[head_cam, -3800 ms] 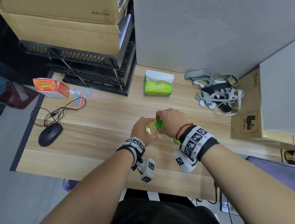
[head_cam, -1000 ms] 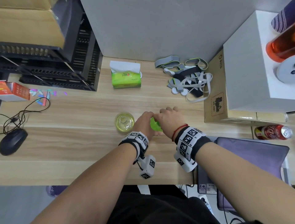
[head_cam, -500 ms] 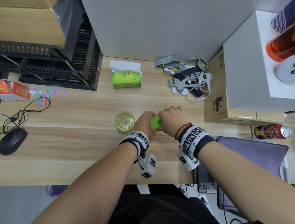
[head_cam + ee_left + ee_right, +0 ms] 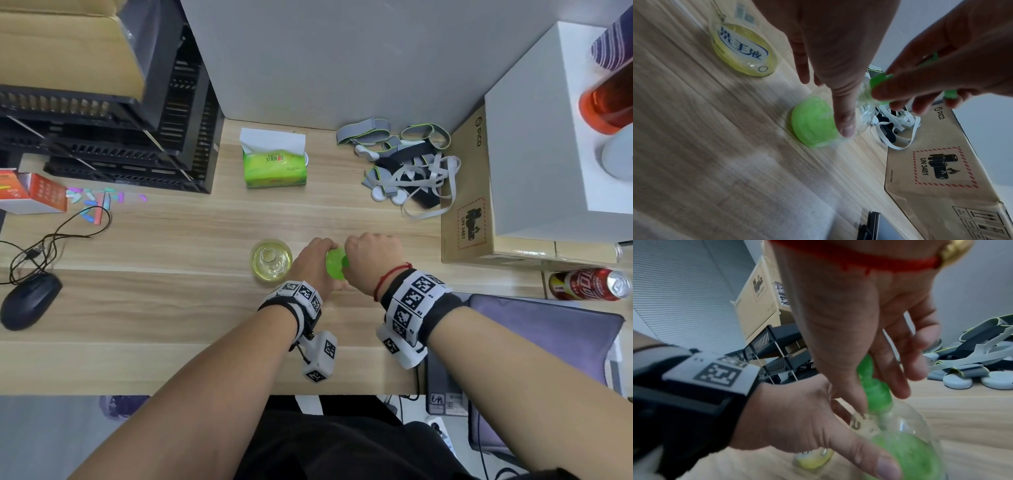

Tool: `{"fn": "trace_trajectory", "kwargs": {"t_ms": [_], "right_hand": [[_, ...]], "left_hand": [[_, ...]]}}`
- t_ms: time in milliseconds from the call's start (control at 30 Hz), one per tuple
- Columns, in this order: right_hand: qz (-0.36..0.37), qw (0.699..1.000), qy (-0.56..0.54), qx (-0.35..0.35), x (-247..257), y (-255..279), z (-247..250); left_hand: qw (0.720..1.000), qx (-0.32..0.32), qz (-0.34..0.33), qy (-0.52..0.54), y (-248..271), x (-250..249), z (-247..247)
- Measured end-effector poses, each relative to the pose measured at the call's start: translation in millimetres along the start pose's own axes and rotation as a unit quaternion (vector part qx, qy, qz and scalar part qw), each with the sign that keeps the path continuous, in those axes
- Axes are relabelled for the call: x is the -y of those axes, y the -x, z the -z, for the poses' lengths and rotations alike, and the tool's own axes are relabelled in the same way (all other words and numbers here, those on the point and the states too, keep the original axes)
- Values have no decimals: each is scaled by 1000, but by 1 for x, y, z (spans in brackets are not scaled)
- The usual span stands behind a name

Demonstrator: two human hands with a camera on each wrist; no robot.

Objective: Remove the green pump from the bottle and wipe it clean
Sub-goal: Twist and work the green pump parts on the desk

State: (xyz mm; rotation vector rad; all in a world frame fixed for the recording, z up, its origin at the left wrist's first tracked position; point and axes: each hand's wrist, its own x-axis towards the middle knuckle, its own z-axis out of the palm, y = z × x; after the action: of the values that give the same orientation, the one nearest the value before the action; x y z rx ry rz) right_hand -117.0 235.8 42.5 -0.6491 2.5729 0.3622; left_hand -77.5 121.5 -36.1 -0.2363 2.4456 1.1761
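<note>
Since 3.8 s ago you've left the yellow bottle (image 4: 271, 261) standing open on the worktop (image 4: 171, 308), both hands now on a second one. Your left hand (image 4: 313, 265) grips the clear bottle with green liquid (image 4: 815, 121); your right hand (image 4: 371, 258) pinches the green pump (image 4: 875, 389), still seated in its neck. Tissue pack (image 4: 274, 164) further back.

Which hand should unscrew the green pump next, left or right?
Right. The right hand already has its fingers round the green pump at the neck, while the left hand grips the bottle body and steadies it on the table.
</note>
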Motion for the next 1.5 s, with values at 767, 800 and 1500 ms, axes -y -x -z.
{"fn": "trace_trajectory", "kwargs": {"t_ms": [767, 800, 1500], "right_hand": [[-32, 998, -34, 31, -1, -6, -1], [-29, 999, -25, 32, 0, -5, -1], [17, 998, -13, 64, 13, -7, 17]], "left_hand": [[1000, 1, -12, 13, 1, 2, -1], [1000, 1, -11, 12, 1, 2, 0], [1000, -5, -3, -20, 5, -3, 2]]}}
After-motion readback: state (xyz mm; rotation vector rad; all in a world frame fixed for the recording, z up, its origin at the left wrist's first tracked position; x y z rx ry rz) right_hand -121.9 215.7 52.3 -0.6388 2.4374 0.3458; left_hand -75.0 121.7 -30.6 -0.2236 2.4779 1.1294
